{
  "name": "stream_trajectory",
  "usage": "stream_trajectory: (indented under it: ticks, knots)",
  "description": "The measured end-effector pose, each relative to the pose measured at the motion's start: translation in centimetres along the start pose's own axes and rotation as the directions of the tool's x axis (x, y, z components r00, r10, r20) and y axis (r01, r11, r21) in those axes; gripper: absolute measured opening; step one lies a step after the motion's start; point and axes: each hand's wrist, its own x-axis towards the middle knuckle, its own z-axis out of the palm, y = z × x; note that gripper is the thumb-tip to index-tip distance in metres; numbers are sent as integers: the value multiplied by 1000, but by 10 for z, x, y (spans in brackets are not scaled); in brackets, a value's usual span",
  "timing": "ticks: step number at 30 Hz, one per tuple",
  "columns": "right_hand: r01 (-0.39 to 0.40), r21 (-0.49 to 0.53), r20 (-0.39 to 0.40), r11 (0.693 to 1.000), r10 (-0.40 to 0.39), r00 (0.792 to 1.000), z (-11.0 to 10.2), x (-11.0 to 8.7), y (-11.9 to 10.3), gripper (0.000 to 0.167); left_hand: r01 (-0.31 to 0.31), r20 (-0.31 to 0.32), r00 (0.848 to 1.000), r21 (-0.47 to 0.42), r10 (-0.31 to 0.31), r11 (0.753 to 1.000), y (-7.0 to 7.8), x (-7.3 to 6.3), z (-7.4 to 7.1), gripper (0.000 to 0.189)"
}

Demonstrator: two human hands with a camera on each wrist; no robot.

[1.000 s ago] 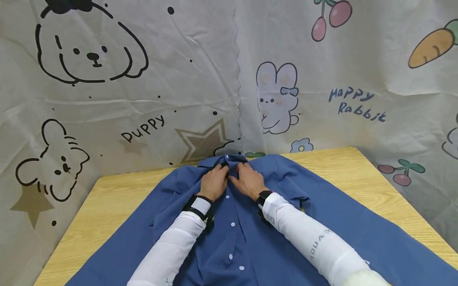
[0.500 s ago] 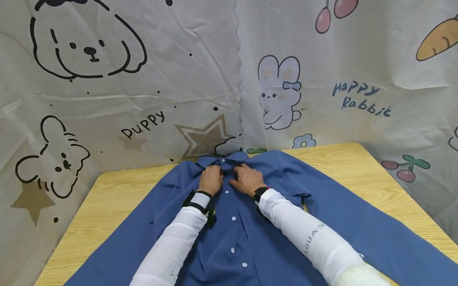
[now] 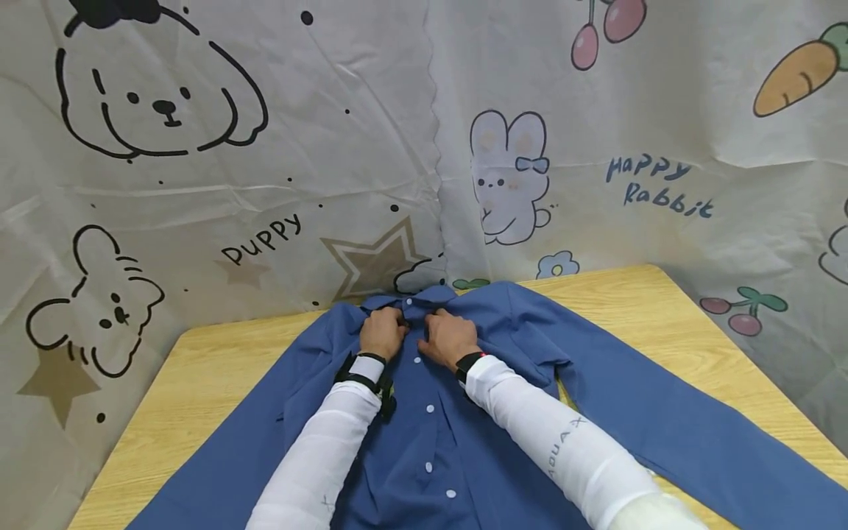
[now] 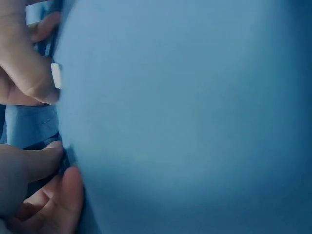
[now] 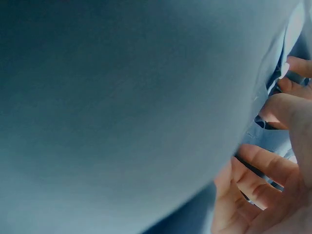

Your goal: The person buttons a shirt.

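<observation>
Pinching the shirt [image 3: 404,442] front just below the collar, left hand [image 3: 383,333] is at the far end of the button line, head view. Right hand [image 3: 450,338] is just across the line, fingers bent, holding the same front; narrow gap between hands. Shirt is under both hands, face up on the table [image 3: 159,383], collar at the far edge, buttons running toward the person.

Left wrist view: shirt fills most of it, right up close. Fingertips are on its edge at the left side, cloth between thumb and finger; white button [image 4: 56,75] beside a thumb.

Right wrist view: shirt again fills most, blurred. Hands at the right side, thumb tip against the cloth edge.
</observation>
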Motion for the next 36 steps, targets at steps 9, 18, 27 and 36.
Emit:
stream_trajectory:
  ticks: [9, 18, 27, 36]
  knots:
    - [43, 6, -89, 999, -43, 995, 6, -8, 9, 10, -107, -88, 990, 23, 109, 994, 0, -15, -4, 8]
    - [45, 272, -122, 961, -12, 992, -24, -22, 22, 13, -282, -334, 918, -171, 214, 944, 0, -29, -38, 12]
    - [153, 401, -330, 903, -13, 944, -41, -35, 22, 21, -231, -281, 954, -478, 102, 847, 8, -32, -52, 12]
    - [269, 659, -372, 702, -6, 928, -49, -42, 30, 20, -235, -181, 970, -540, 161, 808, 13, -37, -63, 16]
